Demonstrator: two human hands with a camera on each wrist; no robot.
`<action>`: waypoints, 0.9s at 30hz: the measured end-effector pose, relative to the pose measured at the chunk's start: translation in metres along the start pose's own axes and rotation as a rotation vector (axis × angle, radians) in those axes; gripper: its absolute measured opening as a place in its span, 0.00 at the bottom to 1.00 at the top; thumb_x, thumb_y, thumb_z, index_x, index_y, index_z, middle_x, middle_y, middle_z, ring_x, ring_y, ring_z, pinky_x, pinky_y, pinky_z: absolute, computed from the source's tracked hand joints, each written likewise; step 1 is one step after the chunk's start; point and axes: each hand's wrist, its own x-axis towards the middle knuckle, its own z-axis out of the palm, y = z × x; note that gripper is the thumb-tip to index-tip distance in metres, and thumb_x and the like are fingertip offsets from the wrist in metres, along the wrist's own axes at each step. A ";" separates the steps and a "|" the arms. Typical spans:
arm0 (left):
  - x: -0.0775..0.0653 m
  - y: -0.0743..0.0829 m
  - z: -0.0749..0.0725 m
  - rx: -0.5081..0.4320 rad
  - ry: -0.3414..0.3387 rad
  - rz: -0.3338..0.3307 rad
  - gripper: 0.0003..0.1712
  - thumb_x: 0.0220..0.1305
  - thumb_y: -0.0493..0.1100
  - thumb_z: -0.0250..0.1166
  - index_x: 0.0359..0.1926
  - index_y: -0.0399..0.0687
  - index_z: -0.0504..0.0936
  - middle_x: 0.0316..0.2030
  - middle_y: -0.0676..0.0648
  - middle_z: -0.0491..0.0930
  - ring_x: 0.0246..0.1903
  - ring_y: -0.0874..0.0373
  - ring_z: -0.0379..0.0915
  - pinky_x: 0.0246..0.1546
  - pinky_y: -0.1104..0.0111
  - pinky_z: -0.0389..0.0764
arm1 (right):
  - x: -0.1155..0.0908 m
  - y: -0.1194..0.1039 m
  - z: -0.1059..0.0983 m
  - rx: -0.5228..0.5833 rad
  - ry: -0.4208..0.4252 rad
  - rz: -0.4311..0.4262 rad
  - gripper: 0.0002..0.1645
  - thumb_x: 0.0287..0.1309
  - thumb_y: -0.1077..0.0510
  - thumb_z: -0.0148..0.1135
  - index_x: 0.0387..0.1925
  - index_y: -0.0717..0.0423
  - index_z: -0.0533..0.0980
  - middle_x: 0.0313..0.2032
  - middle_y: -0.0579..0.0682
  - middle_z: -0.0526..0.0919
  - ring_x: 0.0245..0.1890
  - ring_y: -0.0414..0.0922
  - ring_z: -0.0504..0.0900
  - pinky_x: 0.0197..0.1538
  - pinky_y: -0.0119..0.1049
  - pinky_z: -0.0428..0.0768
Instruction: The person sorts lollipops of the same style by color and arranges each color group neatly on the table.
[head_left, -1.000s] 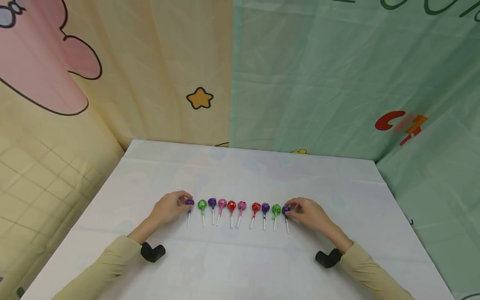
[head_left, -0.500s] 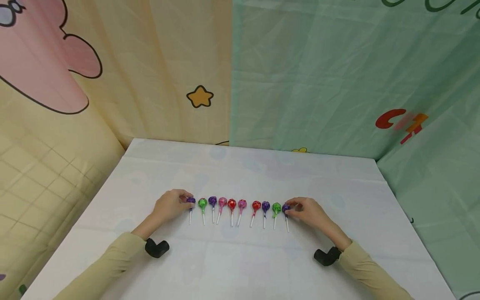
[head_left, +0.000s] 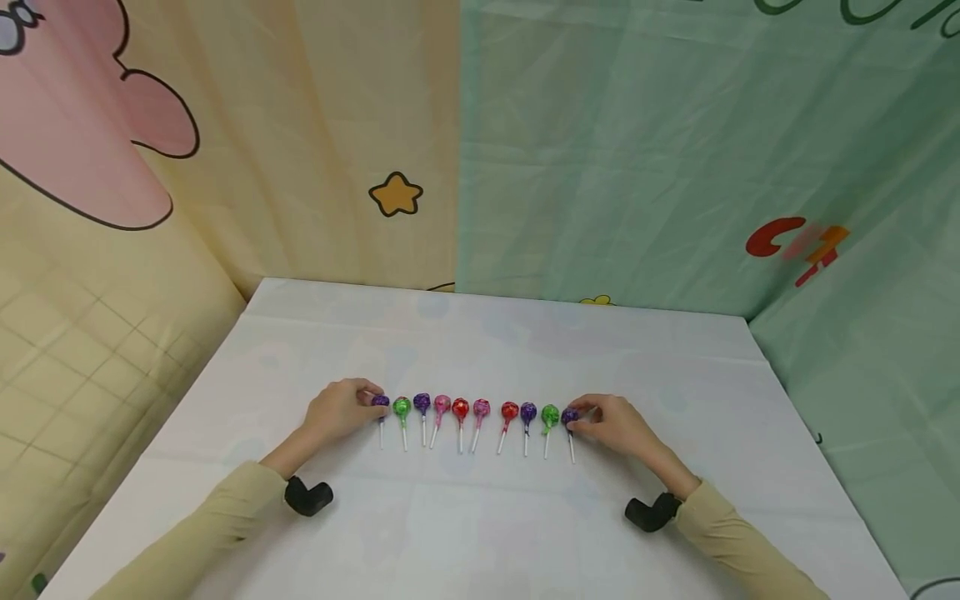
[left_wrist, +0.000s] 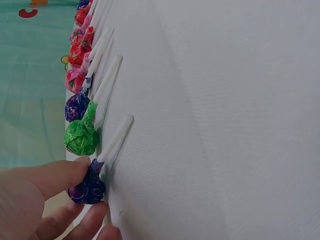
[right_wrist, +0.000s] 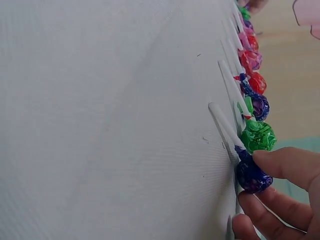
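Observation:
Several wrapped lollipops lie in a row across the white table, sticks toward the person. At the row's left end my left hand (head_left: 339,412) pinches a purple lollipop (left_wrist: 89,187) by its head, between thumb and fingers. My right hand (head_left: 617,425) pinches another purple lollipop (right_wrist: 252,175) at the right end in the same way. Beside the left one lies a green lollipop (left_wrist: 81,137); a second green lollipop (right_wrist: 258,135) lies beside the right one. Between them are purple, pink and red ones, among them a red lollipop (head_left: 461,408) near the middle.
The white tabletop (head_left: 465,533) reaches back to a yellow curtain (head_left: 337,150) and a green curtain (head_left: 600,150). A black wrist piece (head_left: 308,497) sits at the left wrist, and another black wrist piece (head_left: 651,512) at the right.
My left hand has shifted slightly right with its purple lollipop, closer to the green one. My right hand has stayed nearly still, pinching its purple lollipop throughout.

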 end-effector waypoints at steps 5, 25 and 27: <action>-0.002 -0.001 -0.001 -0.024 0.009 -0.009 0.18 0.54 0.48 0.71 0.43 0.44 0.85 0.30 0.51 0.83 0.29 0.59 0.74 0.29 0.69 0.67 | 0.001 0.002 0.001 0.036 0.000 -0.005 0.16 0.54 0.55 0.68 0.44 0.56 0.81 0.35 0.50 0.84 0.27 0.38 0.73 0.28 0.31 0.69; -0.013 -0.003 -0.001 -0.097 0.161 0.023 0.20 0.55 0.50 0.71 0.47 0.47 0.85 0.33 0.48 0.86 0.24 0.61 0.73 0.19 0.70 0.67 | -0.005 0.012 -0.007 0.132 -0.007 0.067 0.20 0.55 0.51 0.68 0.46 0.59 0.80 0.34 0.49 0.83 0.27 0.39 0.73 0.26 0.30 0.71; -0.012 0.002 0.000 -0.104 0.194 0.046 0.20 0.54 0.50 0.71 0.47 0.48 0.85 0.34 0.48 0.86 0.23 0.62 0.72 0.17 0.71 0.67 | -0.004 0.012 -0.009 0.138 0.002 0.067 0.20 0.56 0.51 0.67 0.46 0.59 0.80 0.33 0.49 0.83 0.26 0.38 0.73 0.25 0.30 0.72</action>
